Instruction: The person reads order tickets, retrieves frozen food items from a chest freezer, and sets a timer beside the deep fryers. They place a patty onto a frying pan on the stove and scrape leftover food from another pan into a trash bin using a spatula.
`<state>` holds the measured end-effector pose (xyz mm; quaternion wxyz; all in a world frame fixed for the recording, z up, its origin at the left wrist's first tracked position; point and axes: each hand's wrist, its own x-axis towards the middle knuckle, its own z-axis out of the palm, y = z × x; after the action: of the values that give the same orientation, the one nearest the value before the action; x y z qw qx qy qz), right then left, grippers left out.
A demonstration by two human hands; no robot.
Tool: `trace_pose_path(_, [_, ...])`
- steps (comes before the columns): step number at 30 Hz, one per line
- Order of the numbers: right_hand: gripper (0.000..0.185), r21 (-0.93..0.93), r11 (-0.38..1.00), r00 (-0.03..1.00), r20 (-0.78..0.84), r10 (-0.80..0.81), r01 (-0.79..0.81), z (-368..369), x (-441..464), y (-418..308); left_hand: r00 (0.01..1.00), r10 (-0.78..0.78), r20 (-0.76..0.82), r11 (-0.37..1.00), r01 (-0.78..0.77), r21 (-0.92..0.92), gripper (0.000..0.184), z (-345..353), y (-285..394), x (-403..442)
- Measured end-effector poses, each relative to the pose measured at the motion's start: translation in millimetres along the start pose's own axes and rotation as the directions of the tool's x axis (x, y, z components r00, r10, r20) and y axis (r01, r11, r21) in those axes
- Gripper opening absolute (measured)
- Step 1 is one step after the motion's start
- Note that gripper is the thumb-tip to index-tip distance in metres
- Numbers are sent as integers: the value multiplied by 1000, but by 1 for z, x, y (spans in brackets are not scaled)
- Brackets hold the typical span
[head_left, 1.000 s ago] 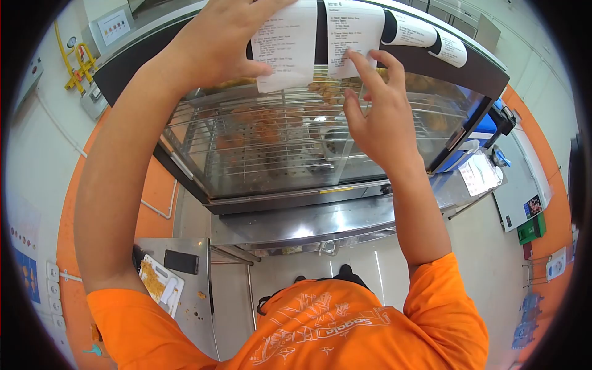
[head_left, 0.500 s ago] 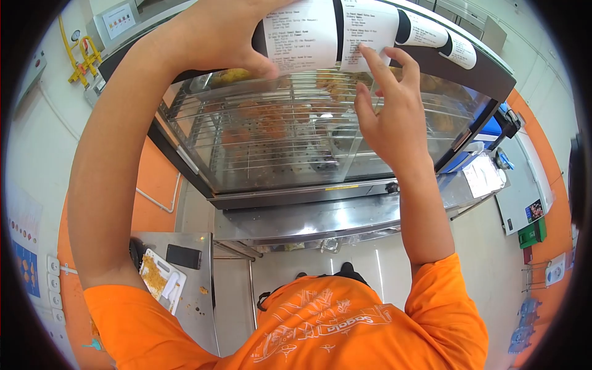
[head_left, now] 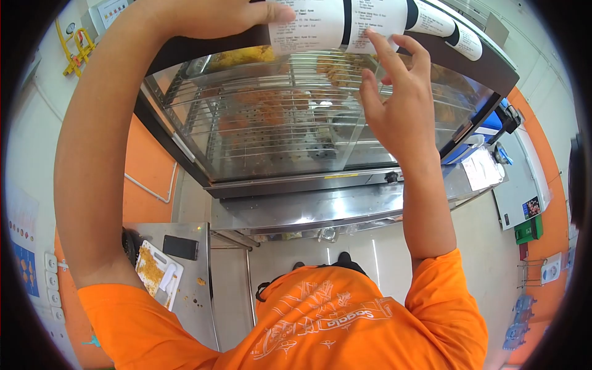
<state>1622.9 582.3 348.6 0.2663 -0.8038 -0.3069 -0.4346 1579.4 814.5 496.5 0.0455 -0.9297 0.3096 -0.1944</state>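
My left hand (head_left: 213,15) is at the upper left, its thumb stretched over the left edge of a printed paper receipt (head_left: 308,31). Its other fingers are cut off by the frame's top. My right hand (head_left: 401,92) is raised before the glass, fingers apart and slightly bent. Its index fingertip meets the lower part of a second receipt (head_left: 373,15); touching or just in front, I cannot tell. Both receipts hang on the dark top edge of a glass food display cabinet (head_left: 364,179). Two more curled slips, a third receipt (head_left: 431,21) and a fourth receipt (head_left: 468,44), hang to the right.
Wire shelves (head_left: 259,126) with fried-looking food are behind the glass. The cabinet stands on a steel counter (head_left: 296,209). At lower left, a steel side table (head_left: 200,296) holds a black phone-like slab (head_left: 180,246) and a white board (head_left: 163,265) with crumbs.
The receipts and cabinet sit higher in view. My left thumb has swung up and right onto the first receipt. My right hand stays by the second receipt.
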Motion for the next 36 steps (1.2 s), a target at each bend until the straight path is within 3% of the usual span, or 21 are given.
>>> trace_pose_path(5, [49, 8, 1000, 1000, -14, -8, 9, -1, -4, -1, 996, -94, 4, 995, 94, -21, 42, 1, 1, 3])
trace_pose_path(9, [50, 33, 999, 999, 9, 30, -31, -4, -6, -3, 998, -44, -39, 996, 41, -80, 40, 1, -2, 4])
trace_pose_path(11, [50, 31, 999, 1000, -10, -6, 7, -4, -7, -1, 989, -148, 3, 981, 147, -124, 40, -1, 2, 5])
trace_pose_path(15, [50, 36, 999, 1000, -30, -4, 5, -7, -10, -1, 997, -66, -36, 994, 62, -93, 42, -3, 4, 4])
trace_pose_path(17, [50, 60, 998, 1000, 9, 22, -23, -10, -14, 0, 989, -145, -19, 987, 143, -73, 43, -4, 5, 6])
trace_pose_path(18, [51, 62, 998, 1000, 16, 22, -23, -10, -18, 0, 981, -140, -133, 986, 126, -108, 44, -5, 16, 4])
trace_pose_path(19, [51, 55, 998, 1000, 6, 28, -28, -12, -23, 0, 983, -127, -135, 988, 114, -104, 44, -2, 11, 6])
trace_pose_path(21, [51, 141, 990, 998, 64, 2, -11, -18, -36, 0, 976, -1, -219, 994, -24, -111, 58, 12, -5, 5])
trace_pose_path(22, [52, 151, 988, 998, 58, -12, 3, -22, -43, 2, 970, -18, -244, 999, 8, -39, 70, 14, -6, 2])
trace_pose_path(23, [52, 152, 988, 999, 48, -16, 9, -27, -51, 6, 969, -13, -249, 1000, 6, -29, 70, 15, -8, 2])
trace_pose_path(25, [54, 223, 975, 997, 77, -24, 7, -41, -68, 19, 950, -82, -302, 976, 16, -215, 71, 20, -15, -1])
trace_pose_path(27, [52, 244, 970, 997, 71, -27, 9, -62, -86, 42, 937, -126, -325, 973, 52, -226, 74, 22, -10, 2])
trace_pose_path(29, [49, 268, 963, 997, 76, -3, -17, -85, -107, 76, 891, -199, -408, 947, 68, -314, 75, 21, 0, 3])
trace_pose_path(31, [47, 257, 963, 995, 86, 59, -79, -121, -126, 115, 845, -208, -493, 962, 86, -259, 68, 18, 13, 4])
trace_pose_path(33, [42, 271, 952, 989, -4, 150, -143, -155, -151, 161, 625, -109, -773, 994, 70, -84, 50, 15, 37, 2])
trace_pose_path(35, [39, 280, 944, 981, -27, 191, -176, -194, -182, 213, 424, -96, -901, 993, -27, -118, 45, 40, 65, -10])
trace_pose_path(36, [36, 252, 938, 964, -55, 260, -239, -219, -196, 239, 344, -41, -938, 981, -165, -103, 43, 66, 85, -20])
